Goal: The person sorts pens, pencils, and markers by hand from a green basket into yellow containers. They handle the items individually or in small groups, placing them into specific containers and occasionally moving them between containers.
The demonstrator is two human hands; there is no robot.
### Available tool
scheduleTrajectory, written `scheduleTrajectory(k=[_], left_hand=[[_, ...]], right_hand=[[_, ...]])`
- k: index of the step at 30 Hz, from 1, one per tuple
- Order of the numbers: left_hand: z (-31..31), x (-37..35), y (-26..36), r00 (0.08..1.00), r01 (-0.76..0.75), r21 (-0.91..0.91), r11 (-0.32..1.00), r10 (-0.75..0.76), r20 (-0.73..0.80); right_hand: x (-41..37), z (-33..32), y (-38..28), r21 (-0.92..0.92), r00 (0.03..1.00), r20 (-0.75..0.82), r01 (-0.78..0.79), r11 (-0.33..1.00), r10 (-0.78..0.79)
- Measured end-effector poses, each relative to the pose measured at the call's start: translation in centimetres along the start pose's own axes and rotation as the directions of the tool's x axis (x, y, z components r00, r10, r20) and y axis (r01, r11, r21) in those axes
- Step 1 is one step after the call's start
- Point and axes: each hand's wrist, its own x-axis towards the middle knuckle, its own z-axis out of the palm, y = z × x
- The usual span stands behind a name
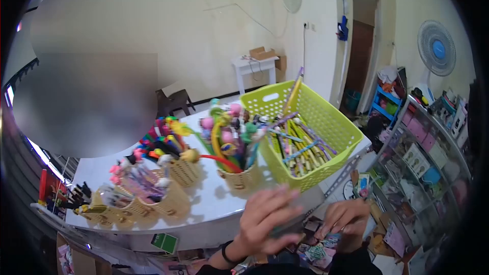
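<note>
My left hand (267,219), smeared a little by motion, is raised before the table's front edge with its fingers apart and nothing visible in them. To its right and slightly lower, my right hand (347,220) has its fingers bent and pinched together, and what lies between them is too small to make out. Nearest to both hands is a lime-green plastic basket (326,170) holding many patterned pencils (300,145). Left of it a cream basket (240,181) is packed with novelty pens (226,135) with colourful toppers.
More cream baskets (170,203) with pens stand along the white table (211,211). Small colourful packets (318,252) lie below my hands. A glass display case (423,158) stands at right, with a fan (437,48) behind it. A small white table (254,66) is by the wall.
</note>
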Motion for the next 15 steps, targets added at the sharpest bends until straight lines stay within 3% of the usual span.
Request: scheduleTrajectory(k=[2, 3, 5, 8, 10, 11, 12, 15], left_hand=[[2.3, 1.2, -2.0, 0.997, 0.049, 0.371, 0.927, -0.026, -0.067], [3.1, 1.3, -3.1, 0.998, 0.047, 0.36, 0.932, -0.027, -0.06], [4.2, 1.0, -4.8, 0.989, -0.008, 0.575, 0.818, 0.09, -0.115], [4.8, 0.6, -4.9, 0.986, 0.024, 0.569, 0.822, 0.073, -0.147], [5.3, 0.7, -4.7, 0.966, 0.062, 0.51, 0.858, 0.077, -0.248], [5.4, 0.8, -4.7, 0.961, 0.079, 0.515, 0.854, 0.072, -0.266], [5.4, 0.8, -4.6, 0.961, 0.087, 0.494, 0.865, 0.057, -0.269], [5.7, 0.6, -4.4, 0.951, 0.123, 0.481, 0.868, 0.035, -0.306]], right_hand=[[1.0, -2.6, -2.1, -0.216, 1.0, -0.023, 0.006, 0.976, -0.011], [1.7, -4.0, -2.9, -0.32, 1.0, -0.001, -0.002, 0.947, 0.001], [4.1, -6.5, -4.5, -0.505, 0.997, 0.061, -0.006, 0.863, 0.042], [9.0, -8.5, -5.3, -0.669, 0.991, 0.052, -0.06, 0.741, 0.127], [13.0, -9.5, -3.5, -0.807, 0.971, 0.211, 0.109, 0.581, 0.111], [15.2, -9.4, -2.5, -0.86, 0.94, 0.285, 0.165, 0.483, 0.186], [17.0, -9.7, -0.4, -0.845, 0.898, 0.412, 0.314, 0.434, 0.152], [20.8, -10.9, 6.8, -0.776, 0.696, 0.614, 0.618, 0.124, 0.374]])
